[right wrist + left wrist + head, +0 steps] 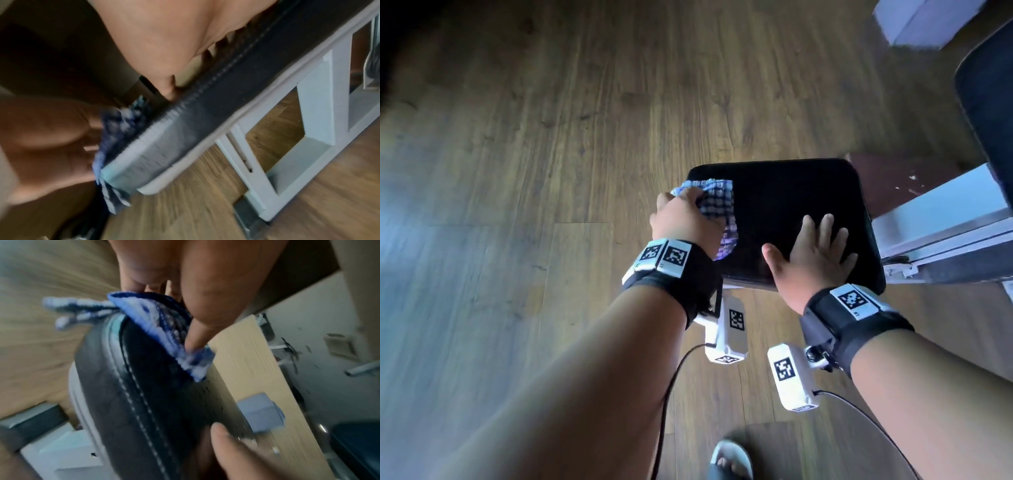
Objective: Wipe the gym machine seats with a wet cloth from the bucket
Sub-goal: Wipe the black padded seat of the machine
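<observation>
A black padded seat (pixel 784 205) with white stitching fills the middle of the head view. My left hand (pixel 685 219) grips a blue-and-white checked cloth (pixel 717 204) and presses it on the seat's far left corner. The left wrist view shows the cloth (pixel 164 331) bunched under my fingers on the seat (pixel 156 394). My right hand (pixel 815 253) lies flat, fingers spread, on the seat's near right part. In the right wrist view my palm rests on the seat (pixel 236 91), with the cloth (pixel 117 129) at its far corner. No bucket is in view.
The seat sits on a white metal frame (pixel 941 233) that runs off to the right. A dark pad (pixel 986 113) rises at the right edge. Wooden floor (pixel 534 154) spreads to the left and front. My sandalled foot (pixel 731 459) stands below the seat.
</observation>
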